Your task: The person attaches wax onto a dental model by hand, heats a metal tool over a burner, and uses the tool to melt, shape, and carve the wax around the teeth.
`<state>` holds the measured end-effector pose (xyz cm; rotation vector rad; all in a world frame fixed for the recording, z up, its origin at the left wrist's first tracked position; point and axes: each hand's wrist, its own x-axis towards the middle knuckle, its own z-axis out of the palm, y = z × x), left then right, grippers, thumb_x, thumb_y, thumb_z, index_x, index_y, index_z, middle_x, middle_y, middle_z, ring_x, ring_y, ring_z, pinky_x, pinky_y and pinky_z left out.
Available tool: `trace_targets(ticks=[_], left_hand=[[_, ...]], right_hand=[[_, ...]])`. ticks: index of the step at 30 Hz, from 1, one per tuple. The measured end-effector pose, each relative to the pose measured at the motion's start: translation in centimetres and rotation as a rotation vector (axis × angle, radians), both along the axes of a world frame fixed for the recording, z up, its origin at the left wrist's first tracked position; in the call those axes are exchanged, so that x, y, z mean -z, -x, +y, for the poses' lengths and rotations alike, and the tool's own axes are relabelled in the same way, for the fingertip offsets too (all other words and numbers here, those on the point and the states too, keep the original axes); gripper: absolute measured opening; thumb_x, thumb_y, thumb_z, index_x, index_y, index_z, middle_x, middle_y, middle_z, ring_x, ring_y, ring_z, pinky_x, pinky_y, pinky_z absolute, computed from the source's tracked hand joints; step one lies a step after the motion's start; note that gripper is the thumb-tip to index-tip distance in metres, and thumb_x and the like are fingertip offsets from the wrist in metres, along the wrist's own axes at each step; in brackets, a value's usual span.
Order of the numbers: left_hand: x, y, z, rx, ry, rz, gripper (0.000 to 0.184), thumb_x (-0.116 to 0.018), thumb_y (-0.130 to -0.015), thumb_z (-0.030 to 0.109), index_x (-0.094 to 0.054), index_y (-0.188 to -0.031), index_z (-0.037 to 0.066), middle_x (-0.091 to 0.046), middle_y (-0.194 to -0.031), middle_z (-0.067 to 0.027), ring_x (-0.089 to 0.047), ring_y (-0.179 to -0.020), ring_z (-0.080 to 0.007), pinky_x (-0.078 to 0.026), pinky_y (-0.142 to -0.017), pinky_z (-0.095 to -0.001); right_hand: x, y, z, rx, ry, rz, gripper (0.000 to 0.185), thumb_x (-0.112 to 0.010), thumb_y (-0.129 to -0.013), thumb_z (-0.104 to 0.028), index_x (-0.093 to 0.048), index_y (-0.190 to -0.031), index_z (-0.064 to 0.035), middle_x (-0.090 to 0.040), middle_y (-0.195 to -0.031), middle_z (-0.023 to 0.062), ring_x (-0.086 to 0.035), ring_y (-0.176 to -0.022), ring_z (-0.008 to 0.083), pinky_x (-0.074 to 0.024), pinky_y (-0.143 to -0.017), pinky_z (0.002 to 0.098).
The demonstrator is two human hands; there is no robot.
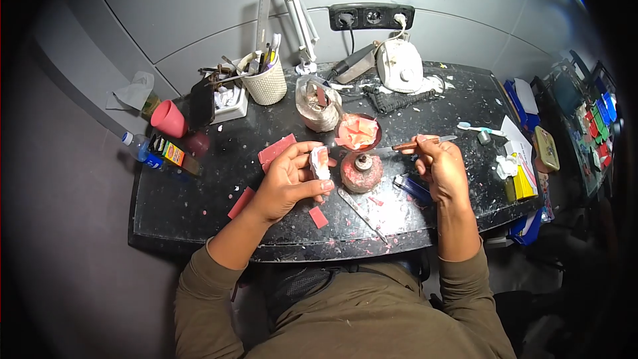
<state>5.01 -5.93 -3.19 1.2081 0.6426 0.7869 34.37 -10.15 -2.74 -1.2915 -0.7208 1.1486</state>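
While left hand (287,183) pinches whitish piece (319,163), upright, right hand (444,167) gripping knife (404,146), crosswise.

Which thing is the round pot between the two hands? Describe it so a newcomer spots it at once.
Start at the black desk and look between the left hand and the right hand. There, just in front of the bowl of pink pieces, sits a squat, rounded pot smeared with pink. Unlike that open bowl, it has a small metal fitting on top.

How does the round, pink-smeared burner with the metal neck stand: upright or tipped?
Upright: the burner rests on the black table, its neck pointing upward. Whether it is lit, I cannot tell.
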Motion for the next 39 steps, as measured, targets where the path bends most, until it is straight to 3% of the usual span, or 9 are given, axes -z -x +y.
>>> trace_targets(ticks=[4,6,28,36,39], left_hand=[[0.1,0.0,0.1,0.018,0.024,-0.026,0.066,-0.075,-0.081,0.000,-0.038,-0.136,-0.003,-0.058,-0.123,-0.0191,-0.067,-0.091,-0.0191,-0.059,-0.066,-0.0284],[0.2,0.0,0.1,0.012,-0.017,0.010,0.068,-0.073,-0.082,0.004,-0.037,-0.140,-0.003,-0.058,-0.126,-0.0241,-0.069,-0.085,-0.0221,-0.059,-0.070,-0.0294],[0.4,-0.2,0.1,0.008,-0.011,0.025,0.067,-0.071,-0.084,0.004,-0.036,-0.140,-0.004,-0.058,-0.124,-0.0236,-0.070,-0.083,-0.0229,-0.059,-0.068,-0.0297],[0.2,-0.2,0.0,0.016,-0.039,0.049,0.071,-0.076,-0.079,0.001,-0.039,-0.139,-0.002,-0.060,-0.123,-0.0218,-0.067,-0.087,-0.0190,-0.058,-0.071,-0.0296],[0.8,-0.3,0.0,0.019,-0.062,0.059,0.076,-0.078,-0.077,0.000,-0.037,-0.141,-0.004,-0.061,-0.124,-0.0203,-0.065,-0.097,-0.0171,-0.056,-0.080,-0.0297]], right_hand=[[0.0,0.0,0.1,0.004,0.035,0.034,0.018,-0.058,-0.096,-0.014,-0.066,-0.085,-0.0023,-0.072,-0.081,0.0084,-0.048,-0.046,0.0060,-0.0293,-0.039,0.0207],[0.4,0.0,0.2,-0.006,0.039,0.051,0.018,-0.058,-0.097,-0.014,-0.065,-0.086,-0.0020,-0.071,-0.080,0.0086,-0.048,-0.046,0.0062,-0.0297,-0.039,0.0207],[0.8,0.0,0.3,0.044,0.039,0.094,0.012,-0.059,-0.097,-0.011,-0.063,-0.095,0.0009,-0.068,-0.079,0.0099,-0.048,-0.049,0.0079,-0.0348,-0.044,0.0212],[-0.5,0.3,-1.1,0.028,-0.235,0.076,0.012,-0.061,-0.097,-0.010,-0.062,-0.096,0.0018,-0.062,-0.078,0.0046,-0.048,-0.051,0.0076,-0.0377,-0.047,0.0209],[-0.7,0.7,-1.5,0.020,-0.345,0.043,0.011,-0.061,-0.097,-0.009,-0.062,-0.096,0.0021,-0.059,-0.076,0.0022,-0.047,-0.052,0.0064,-0.0382,-0.048,0.0207]])
